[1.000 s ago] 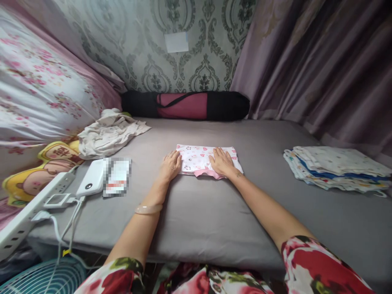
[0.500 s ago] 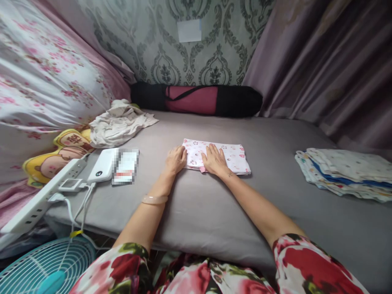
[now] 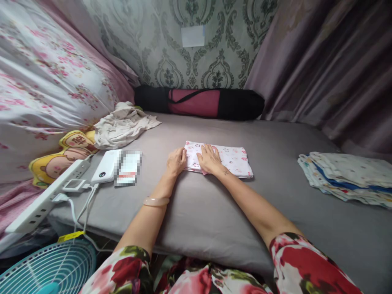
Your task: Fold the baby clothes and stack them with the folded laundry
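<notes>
A folded white cloth (image 3: 231, 161) with small pink and dark prints lies flat on the grey sheet in front of me. At its left edge is my left hand (image 3: 177, 161), its fingers curled closed against the side of the cloth. My right hand (image 3: 210, 159) rests palm down on top, left of the cloth's middle, with the fingers stretched out. A bit of pink fabric shows below the right hand at the near edge. The left fingertips are partly hidden.
Folded cloths (image 3: 346, 177) are stacked at the right. On the left are a crumpled cloth (image 3: 122, 124), a white power bank (image 3: 107, 166), a blurred-out flat item (image 3: 128, 168) and a power strip (image 3: 45, 196). A fan (image 3: 52, 265) stands below; a black-and-pink bag (image 3: 196, 102) lies against the wall.
My right hand has slid slightly left over the folded cloth. My left hand stays at the cloth's left edge. The whole view has shifted a little.
</notes>
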Available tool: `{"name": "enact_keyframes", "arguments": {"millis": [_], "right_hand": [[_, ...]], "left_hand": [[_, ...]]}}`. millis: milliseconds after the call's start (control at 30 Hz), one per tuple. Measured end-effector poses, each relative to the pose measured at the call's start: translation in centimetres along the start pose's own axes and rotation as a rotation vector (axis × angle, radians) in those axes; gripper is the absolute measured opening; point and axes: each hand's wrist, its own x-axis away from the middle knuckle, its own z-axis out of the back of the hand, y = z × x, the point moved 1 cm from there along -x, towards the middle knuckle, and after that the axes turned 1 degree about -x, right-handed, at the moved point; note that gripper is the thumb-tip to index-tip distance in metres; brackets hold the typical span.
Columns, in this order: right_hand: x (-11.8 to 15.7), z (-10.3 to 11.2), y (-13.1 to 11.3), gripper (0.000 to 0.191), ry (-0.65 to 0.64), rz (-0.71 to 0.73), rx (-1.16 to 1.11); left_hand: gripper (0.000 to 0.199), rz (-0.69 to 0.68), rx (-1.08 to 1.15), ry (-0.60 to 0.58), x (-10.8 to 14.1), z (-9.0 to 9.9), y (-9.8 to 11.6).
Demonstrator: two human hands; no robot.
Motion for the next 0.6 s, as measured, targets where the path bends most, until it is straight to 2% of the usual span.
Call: {"name": "enact_keyframes", "arguments": {"millis": [133, 267, 400, 600], "right_hand": [[-0.5, -0.7, -1.0, 0.063, -0.029, 0.012, -0.015], [-0.6, -1.1, -1.0, 0.064, -0.061, 0.014, -0.006], [-0.8, -0.9, -1.2, 0.064, -0.069, 0.006, -0.014], [-2.2, -1.0, -3.2, 0.062, 0.001, 0.054, -0.034]], "left_hand": [[0.031, 0.006, 0.009, 0.003, 0.0, 0.0, -0.2], [0.032, 0.042, 0.039, 0.001, 0.0, 0.2, -0.1], [0.033, 0.155, 0.058, 0.02, -0.1, 0.6, 0.1], [0.033, 0.297, 0.125, 0.052, -0.2, 1.1, 0.1]]}}
